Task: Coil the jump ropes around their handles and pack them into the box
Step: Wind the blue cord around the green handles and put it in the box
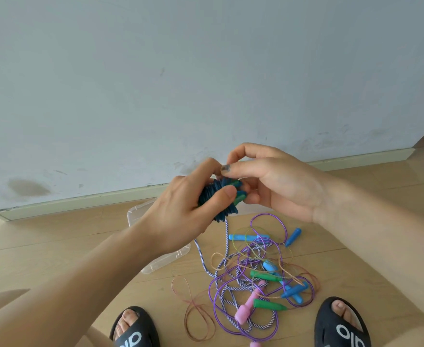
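Left hand [181, 211] curled round a dark blue coil of rope [218, 202], thumb pressed across the windings, green handle tips [238, 195] poking out to the right of the thumb. Right hand [268, 181] at the top of the same bundle, thumb and forefinger pinched together just above the coil, apparently on a bit of rope, though the strand itself hidden between the fingertips; lower fingers curled beside the green tips. Bundle held up in the air, over the floor [55, 246]. Striped blue-and-white rope [227, 236] hanging below the coil and running down into a tangled pile [253, 279] of ropes on the floor, between two feet in black sandals [341, 326]. In the pile: purple cord, thin brownish cord, blue handles, green handles, a pink handle [246, 309]. Clear plastic box [155, 264] on the floor just left of the pile, mostly hidden behind the left forearm, only its edges showing. Pale wall [155, 83] with a baseboard behind.
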`<action>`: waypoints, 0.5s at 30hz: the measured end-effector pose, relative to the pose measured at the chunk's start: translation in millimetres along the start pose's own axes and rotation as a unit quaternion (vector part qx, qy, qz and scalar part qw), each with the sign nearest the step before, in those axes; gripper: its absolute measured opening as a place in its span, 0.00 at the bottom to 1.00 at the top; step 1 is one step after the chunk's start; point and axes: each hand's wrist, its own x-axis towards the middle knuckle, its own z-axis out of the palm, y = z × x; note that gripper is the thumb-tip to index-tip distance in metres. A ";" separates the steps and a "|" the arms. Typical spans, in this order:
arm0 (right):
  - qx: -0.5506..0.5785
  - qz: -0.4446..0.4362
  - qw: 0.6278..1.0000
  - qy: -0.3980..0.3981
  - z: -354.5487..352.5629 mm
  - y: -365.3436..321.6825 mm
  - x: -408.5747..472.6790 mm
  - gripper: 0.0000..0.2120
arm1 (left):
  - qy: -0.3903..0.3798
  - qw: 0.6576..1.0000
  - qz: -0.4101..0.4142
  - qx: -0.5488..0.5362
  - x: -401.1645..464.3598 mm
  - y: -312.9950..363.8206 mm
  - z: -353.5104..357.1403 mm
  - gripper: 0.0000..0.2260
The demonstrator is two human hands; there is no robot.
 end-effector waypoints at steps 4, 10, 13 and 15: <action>-0.095 -0.064 0.993 0.024 -1.4 -1.3 -3.4 0.02 | -0.011 0.999 -0.018 -0.033 -2.5 -0.5 0.7 0.07; -0.147 -0.065 0.987 -0.029 -13.0 -13.5 -7.3 0.07 | -0.029 0.999 -0.016 -0.031 -1.6 -1.7 -5.4 0.07; -0.279 -0.098 0.954 -0.046 -14.5 -19.5 -12.1 0.09 | -0.052 0.994 0.020 0.092 -1.5 -7.2 -8.7 0.09; -0.389 -0.133 0.911 -0.032 -13.5 -19.5 -15.1 0.07 | -0.059 0.986 0.033 0.151 -0.1 -10.8 -10.0 0.11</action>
